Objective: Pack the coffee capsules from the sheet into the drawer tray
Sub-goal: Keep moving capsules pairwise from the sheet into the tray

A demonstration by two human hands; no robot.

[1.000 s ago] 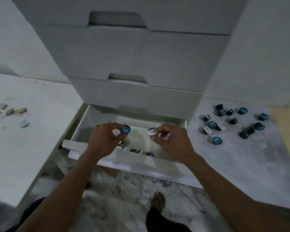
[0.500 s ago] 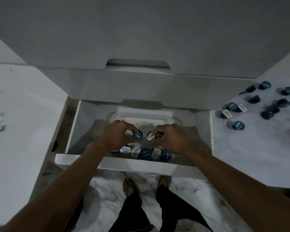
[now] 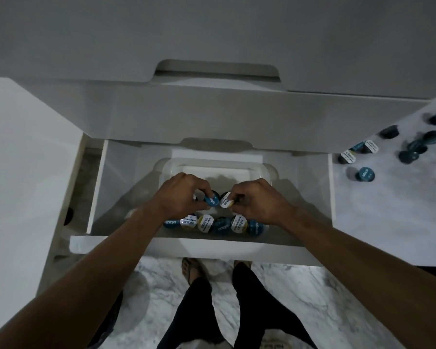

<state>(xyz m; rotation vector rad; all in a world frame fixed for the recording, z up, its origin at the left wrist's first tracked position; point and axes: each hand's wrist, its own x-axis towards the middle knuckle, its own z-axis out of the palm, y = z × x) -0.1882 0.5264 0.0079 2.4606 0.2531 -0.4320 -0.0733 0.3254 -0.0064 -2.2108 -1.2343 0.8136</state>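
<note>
Head view, left to right. Left hand (image 3: 180, 195) at 9 o'clock of the clear plastic tray (image 3: 258, 165): fingers curled, pinching a blue-lidded capsule (image 3: 211, 199) just above the tray floor. Right hand (image 3: 258, 200) directly opposite, at 3 o'clock of that capsule: fingers curled, pinching a white-lidded capsule (image 3: 226, 200). Both capsules lid-up, tilted toward the camera, nearly touching at tray centre.

Row of packed capsules (image 3: 213, 224) along the tray's 6 o'clock edge: six lids visible, blue and white mixed, side by side, partly hidden under both wrists. Remainder of the tray floor toward 12 o'clock bare. Tray seated inside the open white drawer (image 3: 98, 187).

Loose capsules (image 3: 365, 174) on the marbled sheet (image 3: 388, 222) at 2 o'clock of the drawer, well apart from both hands: about ten countable, some on their sides, others possibly cut off by the frame edge.

Progress judged as under halfway: one row placed, second row starting with the two held capsules, sheet stock not yet moved.
</note>
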